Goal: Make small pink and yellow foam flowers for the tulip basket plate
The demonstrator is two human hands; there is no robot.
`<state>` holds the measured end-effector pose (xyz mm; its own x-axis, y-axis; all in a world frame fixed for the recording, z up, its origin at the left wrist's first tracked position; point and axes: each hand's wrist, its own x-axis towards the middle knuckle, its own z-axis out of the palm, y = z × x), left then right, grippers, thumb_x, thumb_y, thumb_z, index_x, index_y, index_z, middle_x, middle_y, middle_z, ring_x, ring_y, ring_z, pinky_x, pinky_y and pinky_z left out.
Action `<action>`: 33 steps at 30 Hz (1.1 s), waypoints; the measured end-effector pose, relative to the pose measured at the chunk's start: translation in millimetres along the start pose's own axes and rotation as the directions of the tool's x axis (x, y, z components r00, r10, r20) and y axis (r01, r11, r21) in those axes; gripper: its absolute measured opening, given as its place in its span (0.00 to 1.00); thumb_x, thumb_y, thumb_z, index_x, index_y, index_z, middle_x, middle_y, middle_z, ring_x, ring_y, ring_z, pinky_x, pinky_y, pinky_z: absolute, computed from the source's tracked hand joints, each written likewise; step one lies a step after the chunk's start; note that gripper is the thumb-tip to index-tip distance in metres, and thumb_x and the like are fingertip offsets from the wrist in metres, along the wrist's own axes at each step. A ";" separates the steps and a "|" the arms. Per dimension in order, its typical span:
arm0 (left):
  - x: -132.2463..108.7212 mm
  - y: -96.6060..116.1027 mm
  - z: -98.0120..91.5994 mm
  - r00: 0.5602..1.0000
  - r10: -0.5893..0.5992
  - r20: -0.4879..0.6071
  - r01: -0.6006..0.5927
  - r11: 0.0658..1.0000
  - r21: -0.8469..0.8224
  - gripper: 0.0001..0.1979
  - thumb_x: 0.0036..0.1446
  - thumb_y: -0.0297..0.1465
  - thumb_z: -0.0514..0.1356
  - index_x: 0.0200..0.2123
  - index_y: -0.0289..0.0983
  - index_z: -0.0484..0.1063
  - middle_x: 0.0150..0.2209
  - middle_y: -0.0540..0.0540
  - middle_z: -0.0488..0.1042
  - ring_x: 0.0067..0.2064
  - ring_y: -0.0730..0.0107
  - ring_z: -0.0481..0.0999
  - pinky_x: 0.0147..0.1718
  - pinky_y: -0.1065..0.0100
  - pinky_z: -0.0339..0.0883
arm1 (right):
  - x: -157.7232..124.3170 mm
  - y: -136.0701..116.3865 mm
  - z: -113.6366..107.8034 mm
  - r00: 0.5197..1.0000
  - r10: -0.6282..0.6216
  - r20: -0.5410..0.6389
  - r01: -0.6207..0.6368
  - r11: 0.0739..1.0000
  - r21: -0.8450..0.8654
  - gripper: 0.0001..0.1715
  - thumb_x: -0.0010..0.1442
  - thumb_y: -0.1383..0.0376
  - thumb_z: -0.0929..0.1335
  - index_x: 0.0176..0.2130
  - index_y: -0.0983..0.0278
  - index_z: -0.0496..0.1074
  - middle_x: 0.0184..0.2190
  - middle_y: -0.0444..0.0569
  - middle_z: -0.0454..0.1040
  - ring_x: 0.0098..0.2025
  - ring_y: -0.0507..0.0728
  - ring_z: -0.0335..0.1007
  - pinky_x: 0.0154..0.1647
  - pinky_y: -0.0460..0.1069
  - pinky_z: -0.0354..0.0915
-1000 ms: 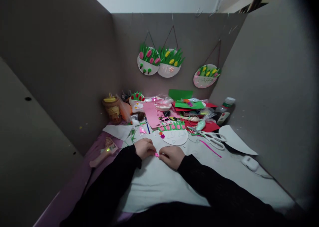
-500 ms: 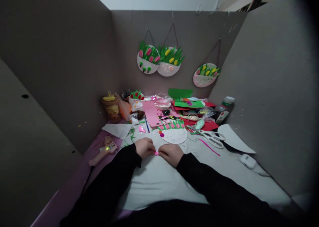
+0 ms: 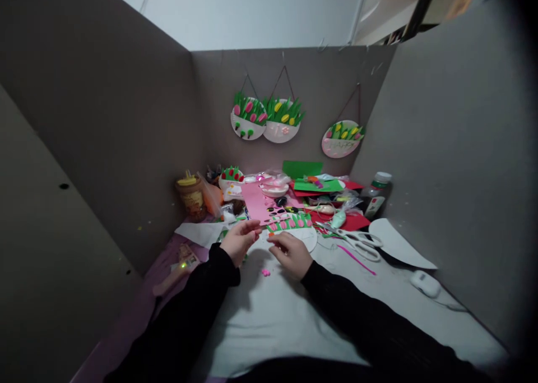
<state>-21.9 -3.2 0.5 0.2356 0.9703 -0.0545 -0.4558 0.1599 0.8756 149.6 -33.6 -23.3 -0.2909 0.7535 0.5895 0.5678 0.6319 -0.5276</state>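
My left hand [image 3: 241, 238] is raised a little off the white sheet [image 3: 269, 310], its fingers curled in a pinch near the pink foam sheet [image 3: 257, 203]; what it pinches is too small to make out. My right hand [image 3: 291, 253] hovers beside it with fingers bent together, next to the white half plate with pink tulips and green grass [image 3: 294, 230]. A small pink foam flower [image 3: 265, 272] lies on the white sheet just below both hands, touched by neither.
White scissors [image 3: 357, 240] lie right of the plate, with a pink strip [image 3: 355, 259] beside them. A glue gun [image 3: 176, 273] rests at the left, a yellow-lidded jar [image 3: 191, 195] behind. Foam sheets clutter the back. Three tulip plates [image 3: 277, 119] hang on the cardboard wall.
Both hands have lifted and moved forward toward the tulip plate. The small pink flower that was between their fingertips now lies on the white sheet.
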 end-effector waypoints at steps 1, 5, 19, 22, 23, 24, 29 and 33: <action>2.5 1.7 3.4 1.000 -0.014 -0.009 0.014 0.999 -0.031 0.16 0.39 0.17 0.63 0.36 0.32 0.70 0.35 0.45 0.71 0.38 0.72 0.72 0.38 0.72 0.63 | 5.8 -3.8 0.7 0.999 -0.015 -0.044 0.015 1.000 -0.006 0.11 0.55 0.68 0.65 0.40 0.63 0.70 0.30 0.46 0.69 0.29 0.52 0.64 0.33 0.47 0.63; 13.3 -1.1 9.4 0.997 -0.080 0.001 0.079 0.987 -0.142 0.18 0.39 0.18 0.65 0.37 0.33 0.69 0.32 0.48 0.72 0.34 0.74 0.73 0.37 0.70 0.66 | 19.6 -8.2 10.7 0.977 -0.058 -0.206 0.041 0.996 -0.083 0.15 0.53 0.67 0.67 0.43 0.63 0.68 0.36 0.50 0.68 0.38 0.57 0.64 0.41 0.51 0.64; 14.6 -21.5 1.6 0.983 -0.159 0.094 0.156 0.987 0.037 0.19 0.39 0.32 0.69 0.36 0.32 0.73 0.32 0.45 0.74 0.31 0.73 0.74 0.34 0.70 0.65 | 16.2 14.3 14.0 0.944 -0.031 -0.329 0.050 0.997 0.051 0.07 0.57 0.65 0.65 0.36 0.61 0.73 0.32 0.47 0.66 0.36 0.55 0.64 0.38 0.51 0.65; 15.1 -20.8 1.3 0.988 -0.140 0.061 0.135 0.987 0.086 0.18 0.36 0.32 0.70 0.33 0.31 0.73 0.28 0.47 0.74 0.28 0.77 0.72 0.32 0.72 0.64 | 14.8 15.8 13.3 0.949 -0.046 -0.311 0.074 0.994 0.079 0.10 0.57 0.66 0.66 0.39 0.60 0.73 0.32 0.47 0.66 0.36 0.54 0.64 0.38 0.50 0.65; 15.0 -20.9 1.5 0.989 -0.133 0.060 0.127 0.988 0.094 0.18 0.35 0.32 0.70 0.32 0.31 0.73 0.27 0.47 0.73 0.28 0.77 0.71 0.32 0.72 0.63 | 14.2 16.2 13.3 0.952 -0.052 -0.303 0.082 0.993 0.089 0.11 0.56 0.66 0.66 0.41 0.59 0.73 0.32 0.47 0.65 0.36 0.54 0.64 0.37 0.50 0.64; 14.8 -21.0 1.8 0.989 -0.129 0.065 0.122 0.987 0.102 0.18 0.35 0.33 0.70 0.31 0.32 0.73 0.26 0.48 0.73 0.27 0.77 0.71 0.32 0.72 0.63 | 13.8 16.6 13.5 0.954 -0.060 -0.295 0.092 0.991 0.098 0.13 0.56 0.66 0.66 0.42 0.58 0.72 0.32 0.47 0.65 0.36 0.54 0.64 0.37 0.50 0.64; 11.4 -19.5 4.4 0.979 -0.164 0.119 0.147 0.979 0.142 0.18 0.36 0.39 0.69 0.29 0.32 0.72 0.25 0.48 0.72 0.27 0.75 0.72 0.30 0.71 0.62 | 13.7 17.0 14.5 0.942 -0.073 -0.326 0.116 0.987 0.115 0.09 0.55 0.68 0.67 0.37 0.59 0.74 0.31 0.46 0.65 0.36 0.54 0.63 0.37 0.50 0.64; 11.2 -19.1 5.4 0.976 -0.156 0.154 0.135 0.982 0.134 0.20 0.36 0.38 0.69 0.32 0.32 0.73 0.27 0.48 0.73 0.28 0.76 0.71 0.31 0.72 0.62 | 13.5 15.5 13.7 0.939 -0.069 -0.337 0.117 0.985 0.123 0.07 0.54 0.68 0.67 0.36 0.59 0.74 0.31 0.46 0.65 0.36 0.54 0.64 0.38 0.50 0.64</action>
<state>-6.0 3.6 -14.1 0.4331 0.8939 -0.1153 -0.3006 0.2639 0.9165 143.9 -11.2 -31.8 -0.0529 0.6027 0.7962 0.4306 0.7331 -0.5264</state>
